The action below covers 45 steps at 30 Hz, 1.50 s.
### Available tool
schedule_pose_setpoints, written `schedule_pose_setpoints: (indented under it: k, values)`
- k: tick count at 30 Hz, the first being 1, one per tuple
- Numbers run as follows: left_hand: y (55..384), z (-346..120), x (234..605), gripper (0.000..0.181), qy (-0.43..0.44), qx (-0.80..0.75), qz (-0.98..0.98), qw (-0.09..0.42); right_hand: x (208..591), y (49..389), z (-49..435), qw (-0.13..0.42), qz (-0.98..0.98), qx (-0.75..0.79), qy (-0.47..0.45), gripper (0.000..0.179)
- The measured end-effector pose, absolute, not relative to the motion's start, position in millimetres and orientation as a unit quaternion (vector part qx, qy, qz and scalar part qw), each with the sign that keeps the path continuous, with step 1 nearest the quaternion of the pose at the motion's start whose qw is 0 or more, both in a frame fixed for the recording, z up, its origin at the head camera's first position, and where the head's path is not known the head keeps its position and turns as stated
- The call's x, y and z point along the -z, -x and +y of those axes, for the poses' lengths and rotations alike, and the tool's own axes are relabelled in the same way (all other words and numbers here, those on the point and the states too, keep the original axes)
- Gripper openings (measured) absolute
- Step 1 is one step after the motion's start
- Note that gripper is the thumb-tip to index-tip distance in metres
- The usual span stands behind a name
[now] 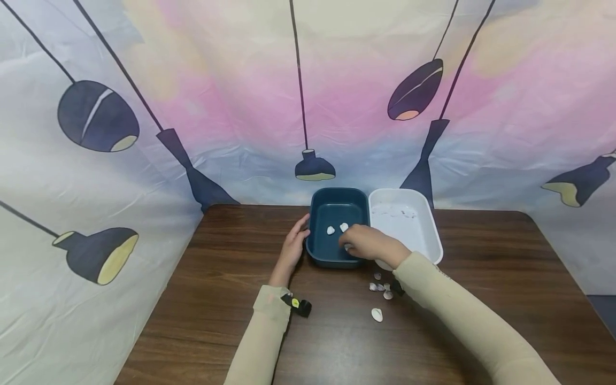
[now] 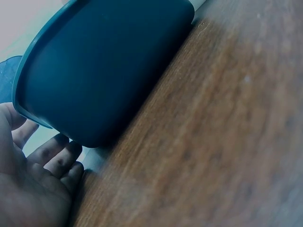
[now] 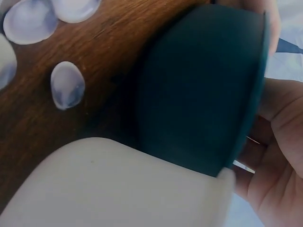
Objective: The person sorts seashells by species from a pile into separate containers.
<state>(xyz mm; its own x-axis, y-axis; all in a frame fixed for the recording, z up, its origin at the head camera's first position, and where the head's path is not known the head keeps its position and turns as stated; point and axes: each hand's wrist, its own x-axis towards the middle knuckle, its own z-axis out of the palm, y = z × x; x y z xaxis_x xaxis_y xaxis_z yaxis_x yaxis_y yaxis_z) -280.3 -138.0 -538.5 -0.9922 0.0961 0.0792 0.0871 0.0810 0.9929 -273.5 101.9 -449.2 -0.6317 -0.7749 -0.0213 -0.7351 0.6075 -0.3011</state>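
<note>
My left hand [image 1: 291, 247] touches the left outer side of the dark teal tray [image 1: 338, 196], its fingers loosely extended along the wall; the left wrist view shows the fingertips at the tray's corner. Over the tray's right front part reaches my right hand [image 1: 371, 245], fingers curled down, pinching a white seashell [image 1: 348, 247] low inside it. Part of that shell is hidden by the fingers. Two white shells [image 1: 330, 230] lie on the tray floor nearby. In the right wrist view, the tray wall [image 3: 199, 85] covers the right fingertips.
A white tray [image 1: 435, 240] stands against the teal one on its right, under the right forearm. Several shells [image 1: 387, 294] lie on the brown table [image 1: 231, 310] in front of the trays, with a larger white shell [image 1: 377, 315] nearer me. A printed cloth [image 1: 240, 107] hangs behind.
</note>
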Motion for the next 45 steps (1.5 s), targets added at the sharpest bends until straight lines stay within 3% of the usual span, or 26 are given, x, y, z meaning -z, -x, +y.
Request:
schedule_pose_setpoints:
  k: [20, 45]
  values:
    - [274.3, -138.3, 542.0, 0.052, -0.061, -0.672, 0.738, 0.004, 464.8, 280.7, 100.2, 0.064, 0.913, 0.144, 0.376, 0.026]
    - [280.5, -136.8, 539.3, 0.052, -0.055, -0.679, 0.732, 0.007, 435.5, 240.6, 130.4, -0.044, 0.903, 0.167, 0.394, 0.035]
